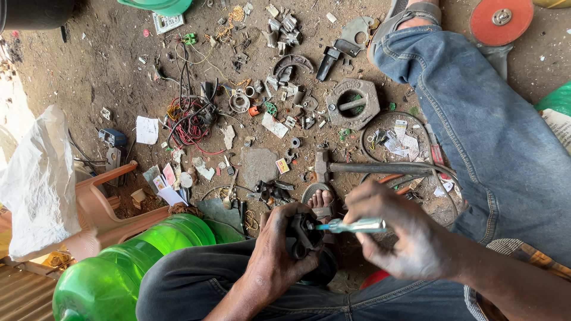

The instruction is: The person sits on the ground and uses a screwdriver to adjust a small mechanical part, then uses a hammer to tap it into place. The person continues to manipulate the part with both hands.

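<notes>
A small black part [304, 233], dark and greasy, sat just above the person's lap, clenched in the left hand [278, 249]. The right hand [410, 238] gripped a screwdriver [354, 225] with a pale translucent handle, its blue-tipped end touching the part. The step in hand looked like prising or unscrewing something on the part; any further turning would likely need the left hand's grip kept firm and the tip kept seated.

A sandalled foot [321, 202] rested on the dirt floor [107, 65] just beyond, with a hammer [357, 167] lying near it. Farther out lay a hexagonal metal plate [353, 104], a tangle of red and black wires [190, 119], and scraps of white paper [147, 129]. Small printed cards [166, 178], pink and white, lay by a green plastic bottle [131, 267] at lower left. A white sack [38, 184] draped a tan plastic chair [104, 208]. A red disc [501, 21] lay at upper right.
</notes>
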